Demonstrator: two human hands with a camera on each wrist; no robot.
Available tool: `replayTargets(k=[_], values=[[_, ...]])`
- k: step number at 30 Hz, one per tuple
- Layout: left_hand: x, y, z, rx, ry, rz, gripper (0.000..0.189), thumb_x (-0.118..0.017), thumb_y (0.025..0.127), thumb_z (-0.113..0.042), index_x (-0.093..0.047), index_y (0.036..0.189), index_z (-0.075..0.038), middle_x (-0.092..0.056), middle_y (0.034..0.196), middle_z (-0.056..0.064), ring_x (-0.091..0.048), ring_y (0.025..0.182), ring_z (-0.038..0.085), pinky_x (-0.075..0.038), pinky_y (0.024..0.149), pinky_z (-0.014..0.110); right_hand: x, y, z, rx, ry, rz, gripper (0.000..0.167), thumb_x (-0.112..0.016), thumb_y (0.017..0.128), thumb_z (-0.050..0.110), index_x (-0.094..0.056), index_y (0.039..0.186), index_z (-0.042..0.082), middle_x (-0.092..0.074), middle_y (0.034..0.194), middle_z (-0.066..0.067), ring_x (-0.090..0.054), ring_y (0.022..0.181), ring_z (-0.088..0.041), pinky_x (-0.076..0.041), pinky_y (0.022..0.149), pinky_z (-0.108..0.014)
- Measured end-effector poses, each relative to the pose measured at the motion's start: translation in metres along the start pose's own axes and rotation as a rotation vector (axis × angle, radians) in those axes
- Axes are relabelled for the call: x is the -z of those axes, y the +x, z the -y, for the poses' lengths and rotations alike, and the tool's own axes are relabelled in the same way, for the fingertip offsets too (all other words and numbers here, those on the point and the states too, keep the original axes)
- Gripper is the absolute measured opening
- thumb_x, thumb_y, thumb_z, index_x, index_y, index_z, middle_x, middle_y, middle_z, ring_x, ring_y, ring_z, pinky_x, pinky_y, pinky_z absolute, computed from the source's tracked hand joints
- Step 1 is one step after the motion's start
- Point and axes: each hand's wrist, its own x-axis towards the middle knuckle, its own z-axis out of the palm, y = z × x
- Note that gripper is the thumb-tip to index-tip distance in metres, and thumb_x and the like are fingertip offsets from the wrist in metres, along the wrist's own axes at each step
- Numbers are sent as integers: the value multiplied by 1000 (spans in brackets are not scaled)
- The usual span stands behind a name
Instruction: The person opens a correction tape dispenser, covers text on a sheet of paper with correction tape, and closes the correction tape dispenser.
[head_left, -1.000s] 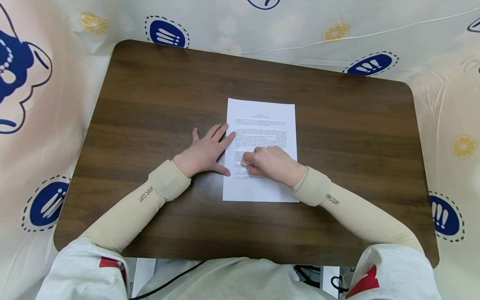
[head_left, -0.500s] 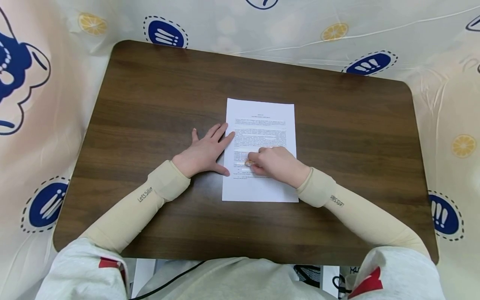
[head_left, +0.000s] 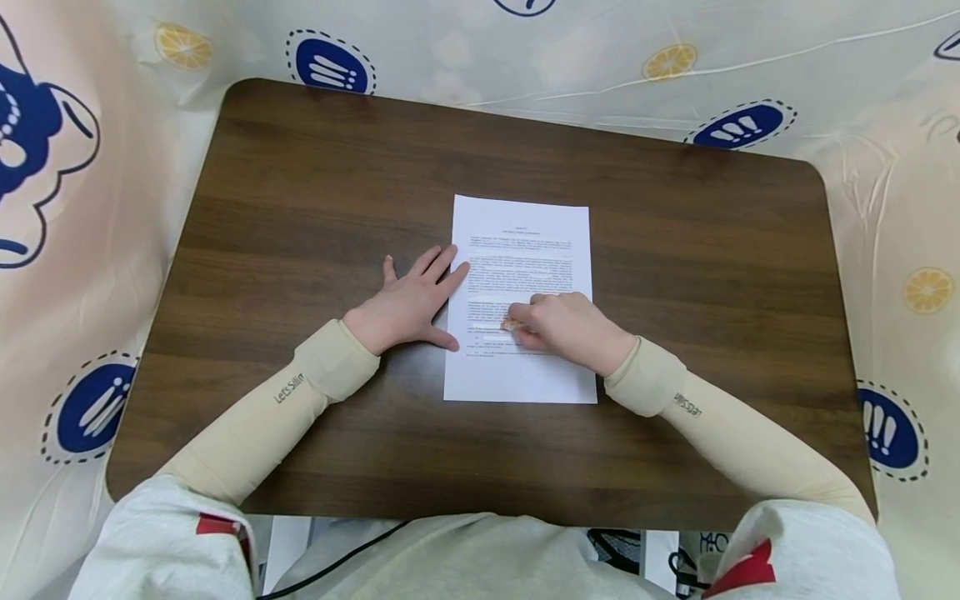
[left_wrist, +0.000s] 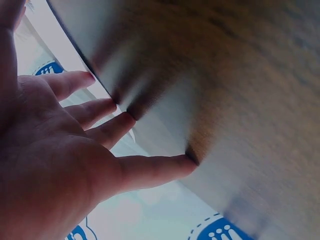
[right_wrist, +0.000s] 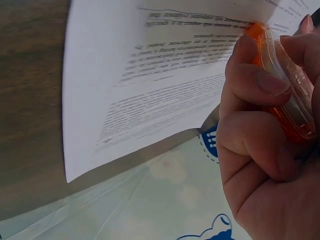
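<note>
A sheet of printed paper lies on the brown table. My right hand grips a small orange and clear plastic correction tape dispenser over the lower paragraphs. In the right wrist view, curled fingers and thumb hold the dispenser, its orange tip right at a line of text. My left hand is spread flat at the sheet's left edge, thumb and index fingertip on the paper and the other fingers mostly on the wood. In the left wrist view its fingers are straight and splayed.
The wooden table has rounded corners, and a patterned plastic curtain surrounds its back and sides. A black cable runs across the person's lap at the front edge.
My right hand has slid steadily to the right along the text with the correction tape dispenser in it. The left hand and the paper have stayed in place.
</note>
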Motion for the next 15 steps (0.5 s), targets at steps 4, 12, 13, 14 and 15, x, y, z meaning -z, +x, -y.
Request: replayTargets(k=[4,12,13,14,15], values=[[1,0,0,-3,9,-2,122,-86,79,-60,-16,168,-13,0,175,14,0,160,39,-7,107,87,1,-4,-2,-7,-14,-6,8,-69,100,19,-72,106,13,-64,75,0,-51,56,-14,-42,49,-28],[2,-2,-2,-9,6,-9,122,-87,79,-58,-17,168,-12,-2,175,15,-2,160,40,-7,106,88,0,-10,-7,-13,-25,-33,7,-70,100,18,-73,105,14,-64,73,-1,-52,55,-14,-43,50,-30],[2,-2,-1,-8,9,-8,121,-86,79,-59,-17,168,-13,-3,175,14,-2,160,40,-7,106,88,-1,-11,-8,-13,-27,-38,7,-70,100,19,-73,105,15,-64,74,0,-53,55,-13,-43,50,-30],[2,-2,-1,-8,13,-8,121,-86,79,-59,-17,168,-13,-3,175,14,-2,160,40,-8,106,88,-1,-12,-9,-12,-30,-45,8,-70,100,19,-74,106,15,-65,75,0,-53,55,-13,-43,50,-30],[2,-2,-1,-8,14,-9,121,-86,79,-59,-18,168,-13,-3,175,14,-2,160,40,-8,106,88,-2,-14,-10,-10,-34,-52,8,-71,100,20,-74,106,15,-65,74,-1,-53,55,-13,-43,49,-30]])
